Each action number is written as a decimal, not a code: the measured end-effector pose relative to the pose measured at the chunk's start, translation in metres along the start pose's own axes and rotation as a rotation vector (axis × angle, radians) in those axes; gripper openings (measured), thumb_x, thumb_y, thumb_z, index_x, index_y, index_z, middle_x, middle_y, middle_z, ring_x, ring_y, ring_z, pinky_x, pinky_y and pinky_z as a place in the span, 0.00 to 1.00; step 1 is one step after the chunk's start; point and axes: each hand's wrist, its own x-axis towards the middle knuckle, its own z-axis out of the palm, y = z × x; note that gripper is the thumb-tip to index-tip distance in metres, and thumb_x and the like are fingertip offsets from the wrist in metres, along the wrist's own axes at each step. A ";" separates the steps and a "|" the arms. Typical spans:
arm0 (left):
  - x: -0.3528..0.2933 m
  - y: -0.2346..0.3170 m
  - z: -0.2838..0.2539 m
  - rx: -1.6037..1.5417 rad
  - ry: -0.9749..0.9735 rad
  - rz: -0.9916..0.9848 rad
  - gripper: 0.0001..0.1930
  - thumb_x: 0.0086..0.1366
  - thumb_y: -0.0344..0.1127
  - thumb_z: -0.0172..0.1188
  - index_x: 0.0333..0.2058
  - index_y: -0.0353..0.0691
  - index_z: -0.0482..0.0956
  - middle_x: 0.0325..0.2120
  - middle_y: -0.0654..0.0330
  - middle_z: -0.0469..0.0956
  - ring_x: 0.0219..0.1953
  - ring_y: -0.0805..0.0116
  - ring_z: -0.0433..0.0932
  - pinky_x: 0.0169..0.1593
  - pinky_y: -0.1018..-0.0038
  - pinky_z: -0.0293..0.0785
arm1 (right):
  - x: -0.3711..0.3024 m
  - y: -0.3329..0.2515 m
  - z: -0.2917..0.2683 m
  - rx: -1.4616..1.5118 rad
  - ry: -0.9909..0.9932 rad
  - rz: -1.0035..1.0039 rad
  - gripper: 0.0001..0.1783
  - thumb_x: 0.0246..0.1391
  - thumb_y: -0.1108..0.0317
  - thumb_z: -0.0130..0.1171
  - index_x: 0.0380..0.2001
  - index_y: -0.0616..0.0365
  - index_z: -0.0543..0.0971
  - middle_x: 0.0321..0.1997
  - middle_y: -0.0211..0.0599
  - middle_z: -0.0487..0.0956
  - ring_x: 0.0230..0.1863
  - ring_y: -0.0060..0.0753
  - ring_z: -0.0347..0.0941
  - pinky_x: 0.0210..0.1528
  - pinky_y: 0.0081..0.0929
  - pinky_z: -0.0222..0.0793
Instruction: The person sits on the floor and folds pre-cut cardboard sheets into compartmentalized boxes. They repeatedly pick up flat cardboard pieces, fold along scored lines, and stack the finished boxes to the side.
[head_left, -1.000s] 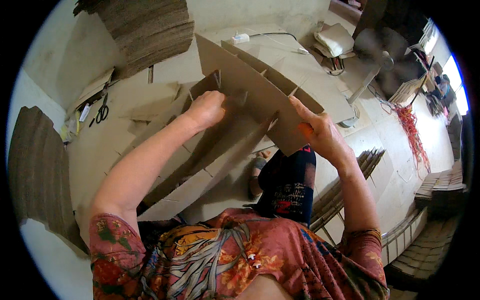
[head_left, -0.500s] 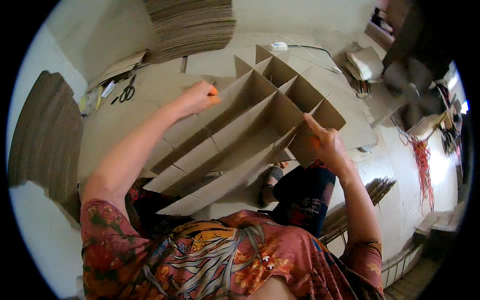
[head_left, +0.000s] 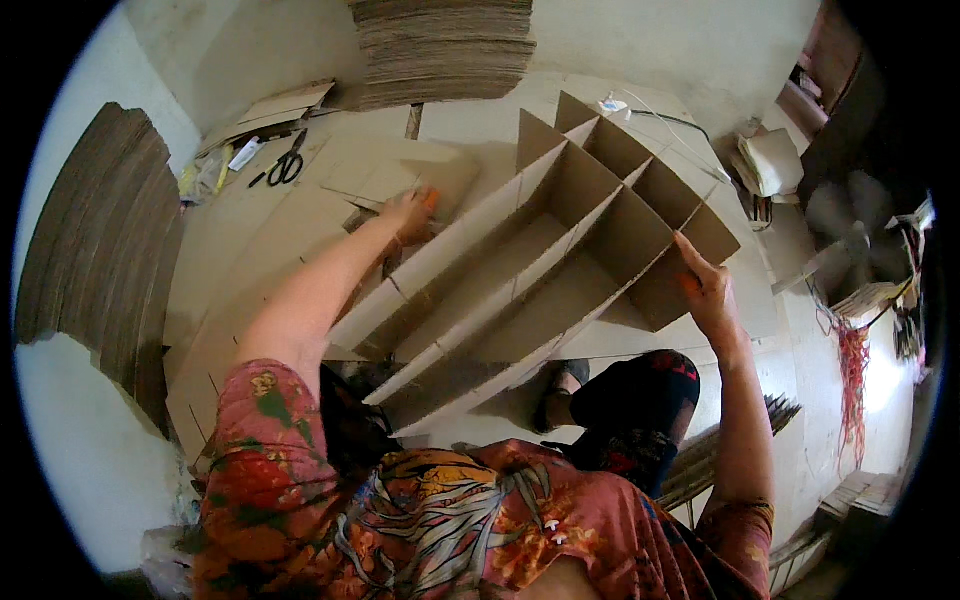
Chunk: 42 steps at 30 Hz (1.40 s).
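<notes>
A cardboard divider (head_left: pixel 490 285) of interlocked upright strips stands slanted over the table's near edge, its long strips pointing toward me. My right hand (head_left: pixel 710 295) grips its right side, index finger stretched along the top edge and the other fingers curled. Beyond the divider's left side, my left hand (head_left: pixel 408 215) is down at the flat cardboard pieces (head_left: pixel 400 170) on the table. Its fingers are curled, and whatever lies under them is hidden. Something orange covers fingertips on both hands.
Tall cardboard stacks stand at the left (head_left: pixel 95 250) and the back (head_left: pixel 445 50). Black scissors (head_left: pixel 285 168) lie at the table's far left. A white power socket (head_left: pixel 612 104) with a cord sits at the back right. On the right are a fan (head_left: pixel 850 235) and red cords (head_left: pixel 853 390).
My left hand has come down to the flat cardboard pieces. The divider and my right hand appear shifted rightward, along with the whole view. My right hand keeps its grip.
</notes>
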 end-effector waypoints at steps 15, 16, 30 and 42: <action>-0.022 -0.046 -0.065 -0.311 0.178 -0.050 0.12 0.56 0.44 0.58 0.36 0.49 0.81 0.31 0.58 0.79 0.34 0.57 0.78 0.36 0.63 0.72 | 0.005 -0.059 -0.019 -0.163 0.143 0.055 0.30 0.46 0.79 0.54 0.55 0.52 0.67 0.47 0.50 0.74 0.45 0.42 0.74 0.45 0.29 0.69; -0.028 -0.055 -0.071 -0.353 0.275 -0.107 0.12 0.56 0.45 0.58 0.37 0.49 0.81 0.32 0.59 0.80 0.34 0.58 0.77 0.36 0.64 0.73 | 0.007 -0.070 -0.020 -0.069 0.214 0.017 0.28 0.47 0.78 0.55 0.54 0.53 0.68 0.46 0.47 0.75 0.43 0.41 0.74 0.44 0.28 0.69; -0.169 0.159 -0.168 -0.055 0.920 0.804 0.18 0.53 0.39 0.58 0.43 0.40 0.76 0.46 0.57 0.74 0.47 0.61 0.74 0.45 0.70 0.74 | 0.017 -0.157 -0.008 1.574 0.448 0.556 0.14 0.54 0.69 0.54 0.42 0.64 0.72 0.40 0.37 0.76 0.40 0.30 0.74 0.40 0.25 0.70; -0.182 0.070 -0.126 -0.552 0.163 -0.180 0.13 0.57 0.34 0.56 0.40 0.36 0.77 0.29 0.48 0.78 0.33 0.52 0.76 0.38 0.66 0.71 | -0.052 -0.077 -0.045 0.837 0.550 0.235 0.10 0.52 0.75 0.55 0.39 0.61 0.78 0.39 0.28 0.77 0.40 0.19 0.70 0.43 0.17 0.65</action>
